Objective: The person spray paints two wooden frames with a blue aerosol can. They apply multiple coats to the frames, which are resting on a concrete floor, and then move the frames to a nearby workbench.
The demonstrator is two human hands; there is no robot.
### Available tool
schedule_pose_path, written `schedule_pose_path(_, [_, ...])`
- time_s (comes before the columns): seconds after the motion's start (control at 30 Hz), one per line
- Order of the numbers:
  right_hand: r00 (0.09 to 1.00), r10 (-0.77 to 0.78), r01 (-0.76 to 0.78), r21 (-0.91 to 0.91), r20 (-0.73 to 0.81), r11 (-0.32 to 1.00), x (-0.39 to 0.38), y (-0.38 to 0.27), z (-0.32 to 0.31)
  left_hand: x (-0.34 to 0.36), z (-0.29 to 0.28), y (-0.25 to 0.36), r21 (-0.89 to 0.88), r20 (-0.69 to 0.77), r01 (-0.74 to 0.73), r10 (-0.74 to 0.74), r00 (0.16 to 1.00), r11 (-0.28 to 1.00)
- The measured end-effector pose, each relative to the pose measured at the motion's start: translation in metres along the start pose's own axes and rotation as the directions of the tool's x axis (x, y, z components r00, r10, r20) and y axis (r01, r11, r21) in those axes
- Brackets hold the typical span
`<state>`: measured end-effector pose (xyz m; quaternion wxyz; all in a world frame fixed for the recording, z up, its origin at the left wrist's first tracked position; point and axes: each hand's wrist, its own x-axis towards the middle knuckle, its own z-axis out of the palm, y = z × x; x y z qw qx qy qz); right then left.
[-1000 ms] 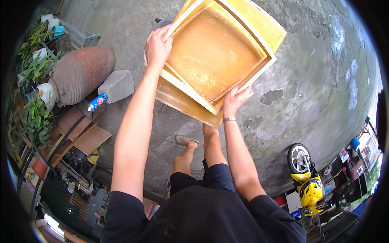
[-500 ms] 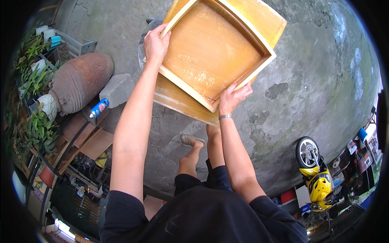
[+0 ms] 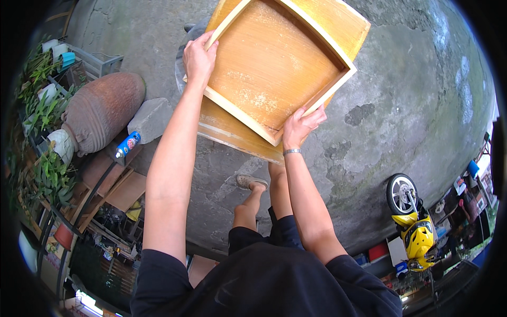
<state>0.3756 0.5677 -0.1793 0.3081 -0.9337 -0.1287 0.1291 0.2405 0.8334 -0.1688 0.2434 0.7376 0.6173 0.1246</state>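
A shallow square box-like wooden frame (image 3: 242,117) with pale upright sides lies turned at an angle over a larger yellow-brown wooden board (image 3: 237,139). Pale dust is scattered over the wood inside it; whether this is the frame's own bottom or the board, I cannot tell. My left hand (image 3: 199,61) grips the left side of the frame, fingers curled over its edge. At the near right corner my right hand (image 3: 302,127) is closed around the side, thumb on top. What holds up the board is mostly hidden beneath it.
On the left are a large brown clay jar (image 3: 108,108), a stone block (image 3: 150,119), a blue spray can (image 3: 128,144) and potted plants (image 3: 53,174). A yellow motorcycle (image 3: 418,238) stands at the lower right. Rough grey concrete floor (image 3: 401,127) surrounds the board.
Both hands keep their grip on the frame. The frame and the hands sit very slightly farther left and up in the picture, and the view itself has shifted a little.
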Motion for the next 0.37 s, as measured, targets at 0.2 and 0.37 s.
schedule_pose_path(0.2, [0.999, 0.024, -0.024, 0.013, 0.022, 1.0, 0.0, -0.01, -0.001, 0.003, 0.001, -0.006, -0.016, -0.016, -0.031, 0.03, 0.999, 0.999])
schedule_pose_path(0.37, [0.999, 0.029, -0.029, 0.006, 0.031, 1.0, 0.0, -0.008, 0.0, 0.006, -0.002, 0.004, 0.028, 0.036, 0.04, -0.041, 0.999, 0.999])
